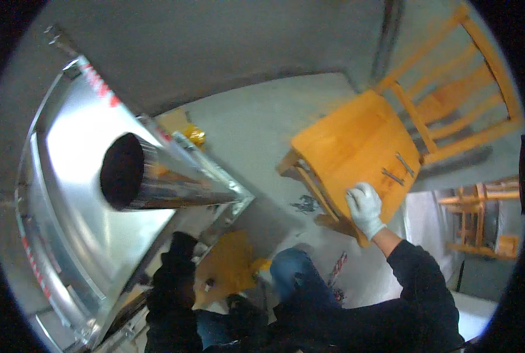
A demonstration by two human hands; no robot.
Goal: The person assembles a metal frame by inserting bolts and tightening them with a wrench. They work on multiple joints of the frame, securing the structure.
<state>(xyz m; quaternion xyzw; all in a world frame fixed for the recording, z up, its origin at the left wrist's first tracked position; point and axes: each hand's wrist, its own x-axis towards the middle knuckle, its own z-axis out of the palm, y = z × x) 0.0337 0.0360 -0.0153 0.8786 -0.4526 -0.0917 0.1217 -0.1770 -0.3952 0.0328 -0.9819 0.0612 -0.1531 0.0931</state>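
Observation:
My right hand (365, 209), in a white glove, is over the near edge of a wooden chair (350, 141). Its fingers are curled closed, and what they hold, if anything, is hidden. On the chair seat beyond it lie two wrenches, one (393, 176) closer to the glove and the other (405, 165) farther right. My left arm reaches in its dark sleeve to the near side of a large shiny sheet-metal housing (83, 141). There the left hand is too dark and hidden to make out its fingers. A wide round metal pipe (180, 188) stands up from the housing.
Yellow wrapping (195, 135) lies on the floor behind the housing's corner. Brown cardboard (227, 265) is beside my legs. A red-and-white striped object (337, 267) lies on the floor near my knee. More wooden chairs (480, 217) stand at the far right, and a grey wall (233, 47) is behind.

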